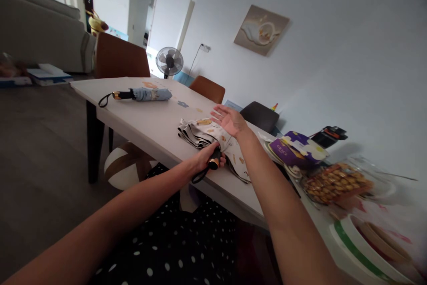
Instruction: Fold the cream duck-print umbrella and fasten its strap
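Note:
My left hand [206,157] grips the black handle of a white patterned umbrella [233,158] at the table's near edge. The handle end points towards me, with a copper-coloured band and a black strap hanging from it. Loose cloth folds fan out on both sides of the handle over the tabletop. Above the cloth is my right hand [230,119], its fingers spread and nothing held in them; whether it touches the fabric I cannot tell. Farther left on the table lies a blue umbrella [151,94], folded into a narrow roll, its black handle and strap towards the left edge.
A purple tissue box [288,151], a bag of brown snacks [336,181] and a green-and-white bowl [358,245] crowd the table's right side. Brown chairs [122,56] stand along the far side. A fan [170,61] is behind, near the wall.

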Tool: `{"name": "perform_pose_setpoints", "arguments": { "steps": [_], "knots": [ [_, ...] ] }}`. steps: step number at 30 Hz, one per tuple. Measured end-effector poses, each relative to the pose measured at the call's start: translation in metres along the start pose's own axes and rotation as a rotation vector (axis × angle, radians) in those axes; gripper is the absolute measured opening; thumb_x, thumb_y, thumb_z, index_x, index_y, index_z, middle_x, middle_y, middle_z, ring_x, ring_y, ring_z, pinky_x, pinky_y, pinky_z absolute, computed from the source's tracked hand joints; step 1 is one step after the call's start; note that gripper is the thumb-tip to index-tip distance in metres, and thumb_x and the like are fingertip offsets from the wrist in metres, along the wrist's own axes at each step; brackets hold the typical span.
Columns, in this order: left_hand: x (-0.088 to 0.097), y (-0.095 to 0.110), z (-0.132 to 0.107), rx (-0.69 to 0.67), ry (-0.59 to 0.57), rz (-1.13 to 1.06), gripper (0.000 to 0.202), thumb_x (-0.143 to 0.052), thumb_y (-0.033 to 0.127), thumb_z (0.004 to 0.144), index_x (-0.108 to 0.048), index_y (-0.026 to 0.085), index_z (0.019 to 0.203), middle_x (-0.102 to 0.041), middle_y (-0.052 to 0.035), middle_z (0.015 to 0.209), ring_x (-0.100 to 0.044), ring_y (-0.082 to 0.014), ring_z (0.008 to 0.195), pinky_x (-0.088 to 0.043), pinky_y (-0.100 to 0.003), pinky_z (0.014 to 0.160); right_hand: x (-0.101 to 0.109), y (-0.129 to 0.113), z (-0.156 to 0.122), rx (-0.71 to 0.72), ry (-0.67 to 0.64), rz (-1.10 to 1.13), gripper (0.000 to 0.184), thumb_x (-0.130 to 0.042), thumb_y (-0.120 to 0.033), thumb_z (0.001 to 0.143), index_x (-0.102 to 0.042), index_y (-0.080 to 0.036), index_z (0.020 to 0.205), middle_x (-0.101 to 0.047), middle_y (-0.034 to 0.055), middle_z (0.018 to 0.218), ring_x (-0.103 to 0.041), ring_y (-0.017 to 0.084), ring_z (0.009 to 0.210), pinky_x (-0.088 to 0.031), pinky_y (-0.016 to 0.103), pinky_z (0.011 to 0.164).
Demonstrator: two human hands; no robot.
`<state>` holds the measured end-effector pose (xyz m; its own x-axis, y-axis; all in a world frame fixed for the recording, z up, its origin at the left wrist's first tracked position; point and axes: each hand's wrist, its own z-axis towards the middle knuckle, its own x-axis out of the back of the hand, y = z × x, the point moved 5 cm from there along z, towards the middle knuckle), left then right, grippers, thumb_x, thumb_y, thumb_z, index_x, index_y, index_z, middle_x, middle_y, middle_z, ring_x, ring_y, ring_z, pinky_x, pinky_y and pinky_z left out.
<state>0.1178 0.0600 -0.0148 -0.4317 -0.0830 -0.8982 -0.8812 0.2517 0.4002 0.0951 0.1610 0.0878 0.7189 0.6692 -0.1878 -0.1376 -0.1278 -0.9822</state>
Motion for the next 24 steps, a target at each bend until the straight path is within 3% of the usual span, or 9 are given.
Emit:
{"name": "perform_pose_setpoints", "arguments": {
  "steps": [5, 10, 16, 24],
  "knots": [
    [-0.002, 0.002, -0.004, 0.001, -0.004, 0.006, 0.028, -0.034, 0.036, 0.086, -0.046, 0.014, 0.075, -0.047, -0.0018, 0.056, -0.044, -0.0094, 0.041, -0.035, -0.018, 0.033, 0.034, -0.016, -0.026, 0.299, 0.147, -0.335, 0.02, -0.064, -0.025, 0.07, -0.066, -0.021, 0.09, -0.064, 0.0015, 0.105, -0.055, 0.019, 0.106, -0.042, 0.036, 0.092],
    [-0.002, 0.004, -0.005, -0.029, 0.025, 0.101, 0.032, -0.046, 0.044, 0.084, -0.049, 0.014, 0.078, -0.048, -0.0002, 0.056, -0.045, -0.0082, 0.04, -0.036, -0.017, 0.034, 0.063, 0.003, -0.062, 0.478, 0.213, -0.742, 0.035, -0.052, -0.04, 0.08, -0.067, -0.02, 0.103, -0.062, 0.0052, 0.115, -0.05, 0.021, 0.115, -0.03, 0.039, 0.103],
    [0.0, 0.005, -0.002, -0.081, 0.081, 0.277, 0.023, -0.053, 0.036, 0.083, -0.05, 0.014, 0.078, -0.051, 0.0002, 0.057, -0.048, -0.0073, 0.04, -0.04, -0.016, 0.037, 0.062, 0.048, -0.061, 0.385, -0.01, -0.843, 0.043, -0.041, -0.049, 0.084, -0.065, -0.024, 0.11, -0.055, 0.0012, 0.127, -0.042, 0.021, 0.124, -0.022, 0.038, 0.109],
    [0.0, 0.002, 0.002, -0.093, 0.087, 0.317, 0.024, -0.042, 0.035, 0.088, -0.049, 0.014, 0.077, -0.049, 0.0005, 0.056, -0.048, -0.0079, 0.039, -0.04, -0.018, 0.036, 0.066, 0.059, -0.06, 0.45, 0.065, -0.968, 0.059, -0.045, -0.054, 0.082, -0.05, -0.018, 0.129, -0.036, 0.0068, 0.142, -0.026, 0.02, 0.134, -0.014, 0.035, 0.111]
  ]
}}
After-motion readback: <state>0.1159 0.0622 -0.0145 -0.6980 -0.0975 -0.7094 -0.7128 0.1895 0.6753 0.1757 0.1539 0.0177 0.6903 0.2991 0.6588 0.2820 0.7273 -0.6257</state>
